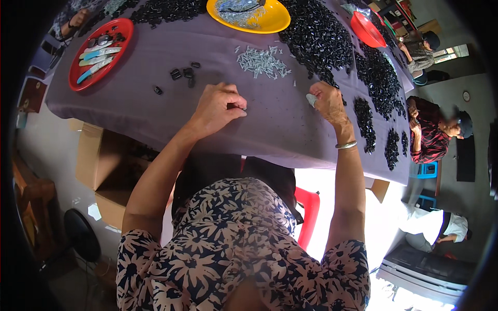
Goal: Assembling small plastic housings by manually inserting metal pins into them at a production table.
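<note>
My left hand (219, 106) is over the purple cloth, its fingers curled in toward the thumb. Whatever it may hold is hidden or too small to name. Further right, my right hand (329, 105) is closed like a fist, with a whitish covering on its thumb; its contents, if any, are hidden. Several small black plastic parts (176, 74) lie just beyond my left hand. A loose pile of small pale clear pieces (263, 62) sits between and beyond both hands. Beside my right hand spreads a large heap of black parts (316, 41).
At left, a red tray (126, 31) holds several blue-and-white handled tools. A yellow bowl (282, 22) with clear pieces stands at the far side, and a red basin (364, 32) at far right. A cardboard box (89, 158) is below the table's left edge. Other people sit around.
</note>
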`<state>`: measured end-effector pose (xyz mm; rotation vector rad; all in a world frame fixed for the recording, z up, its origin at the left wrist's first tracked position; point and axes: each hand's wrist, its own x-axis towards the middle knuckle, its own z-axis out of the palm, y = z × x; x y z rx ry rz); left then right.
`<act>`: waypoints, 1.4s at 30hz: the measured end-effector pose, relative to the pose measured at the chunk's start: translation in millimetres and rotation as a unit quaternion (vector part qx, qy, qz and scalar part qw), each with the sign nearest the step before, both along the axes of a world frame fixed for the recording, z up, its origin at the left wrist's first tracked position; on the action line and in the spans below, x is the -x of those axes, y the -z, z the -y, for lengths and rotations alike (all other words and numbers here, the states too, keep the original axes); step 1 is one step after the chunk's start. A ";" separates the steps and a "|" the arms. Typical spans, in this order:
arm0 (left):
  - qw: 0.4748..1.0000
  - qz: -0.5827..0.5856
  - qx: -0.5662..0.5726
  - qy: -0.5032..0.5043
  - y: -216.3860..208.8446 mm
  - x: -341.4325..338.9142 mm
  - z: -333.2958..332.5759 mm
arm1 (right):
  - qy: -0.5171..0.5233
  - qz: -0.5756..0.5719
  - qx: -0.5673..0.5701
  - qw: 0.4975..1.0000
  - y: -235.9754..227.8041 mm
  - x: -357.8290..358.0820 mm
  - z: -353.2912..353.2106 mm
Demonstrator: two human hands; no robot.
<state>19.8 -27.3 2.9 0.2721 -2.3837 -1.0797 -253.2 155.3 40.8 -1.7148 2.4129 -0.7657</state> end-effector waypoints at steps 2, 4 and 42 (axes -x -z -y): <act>1.000 0.016 -0.012 -0.003 -0.1 -2.3 -0.7 | -0.004 -0.085 0.046 0.995 3.4 -5.8 1.9; 1.000 0.023 0.021 -0.002 -1.8 -1.9 -0.7 | 0.024 0.018 0.063 0.998 6.9 -17.0 2.6; 0.999 0.030 0.027 -0.009 2.3 1.4 -1.0 | -0.101 0.185 -0.195 0.958 -39.8 -121.0 79.5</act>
